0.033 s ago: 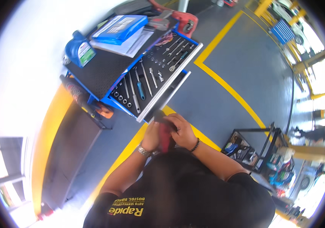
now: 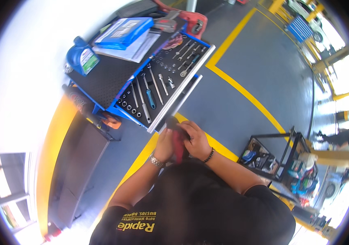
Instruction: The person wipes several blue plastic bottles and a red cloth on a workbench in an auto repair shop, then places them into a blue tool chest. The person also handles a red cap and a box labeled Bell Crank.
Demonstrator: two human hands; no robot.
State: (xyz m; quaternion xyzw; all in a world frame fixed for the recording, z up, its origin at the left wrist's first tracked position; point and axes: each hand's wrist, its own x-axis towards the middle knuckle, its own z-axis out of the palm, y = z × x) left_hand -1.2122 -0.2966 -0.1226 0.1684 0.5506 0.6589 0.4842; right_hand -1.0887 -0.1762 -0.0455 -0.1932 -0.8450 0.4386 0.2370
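Red-and-black object (image 2: 178,146), exact kind too blurred to make out, at the centre of the frame between the left grip (image 2: 164,145) and the right grip (image 2: 198,143). Both grips clamped on it from either side, neither clearly nearer. Long axis running roughly up and down the frame, dark upper end leaning slightly left, red side showing between the two grips. Just above that dark end, the pale front edge of an open tool drawer (image 2: 182,88), stocked with sockets (image 2: 129,107) and a teal-handled tool (image 2: 151,100); contact with the edge impossible to tell. Farther off at upper left, the worktop (image 2: 99,86) with blue jug (image 2: 76,59) and blue box (image 2: 127,32). Lower end of the object lost against the black shirt (image 2: 223,208); reach of the left grip's wrap hidden; far left of the frame washed out by glare.
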